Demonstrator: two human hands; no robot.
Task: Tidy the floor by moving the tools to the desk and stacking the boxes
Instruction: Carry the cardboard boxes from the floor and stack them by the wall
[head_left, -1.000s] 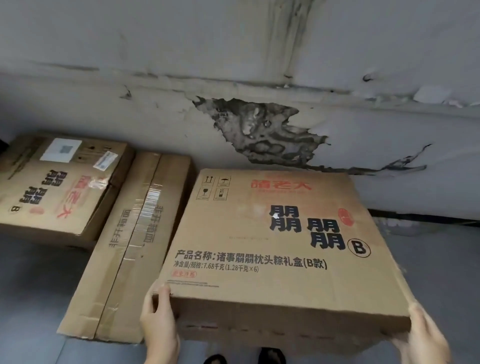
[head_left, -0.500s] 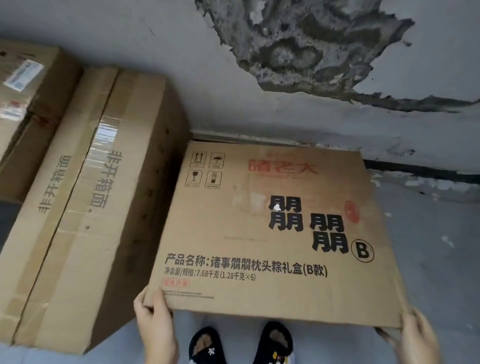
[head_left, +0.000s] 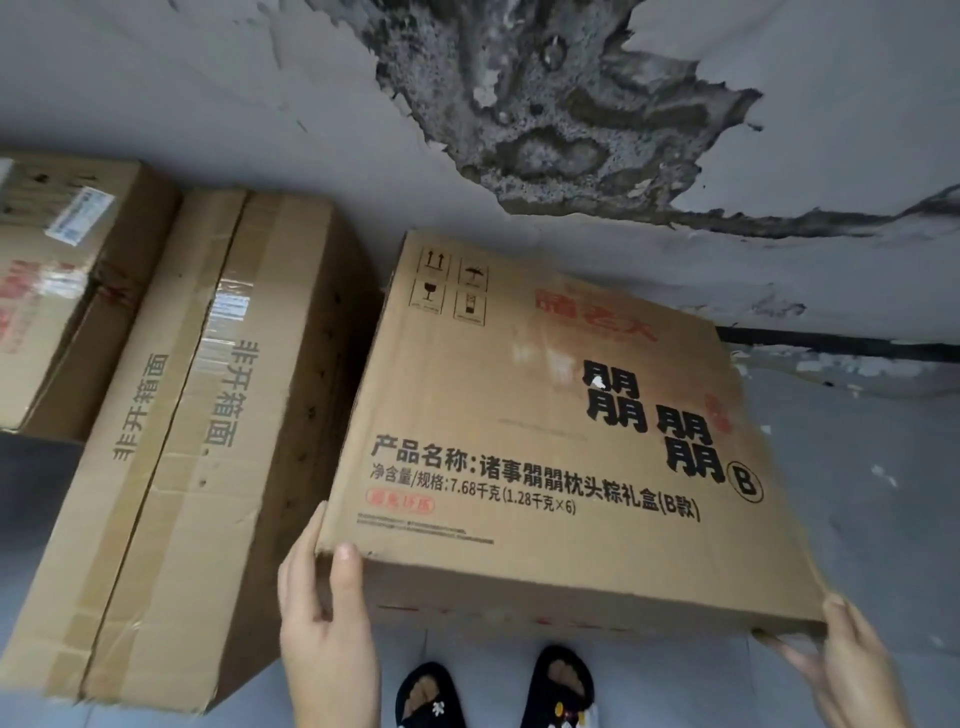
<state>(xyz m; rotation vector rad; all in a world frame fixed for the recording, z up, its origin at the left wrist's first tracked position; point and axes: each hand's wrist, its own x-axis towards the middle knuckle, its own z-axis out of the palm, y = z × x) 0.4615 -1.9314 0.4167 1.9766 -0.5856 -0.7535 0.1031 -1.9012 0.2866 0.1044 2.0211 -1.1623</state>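
Stacking is not finished, as far as this view shows. The left hand (head_left: 324, 618) grips the near left corner of the printed box (head_left: 545, 431), thumb lying on the top edge and fingers curled along the side. The right hand (head_left: 852, 670) holds the near right corner from below, fingers hooked under the edge. The box sits tilted between them, its far edge close to the wall (head_left: 208, 78), and whether that edge rests on the floor (head_left: 857, 493) cannot be told. It lies just beside the taped box (head_left: 171, 467), not on top of it.

The taped box stands on the floor, and the labelled box (head_left: 57, 291) sits behind it at the left edge, touching or nearly touching it. No box rests on another here, so the stacking is judged still ahead. Tools and desk are out of view, so that half of the task cannot be judged.

Counted: three boxes, two hands, and two slippers (head_left: 493, 691) between the hands at the bottom edge. Tools seen: none.
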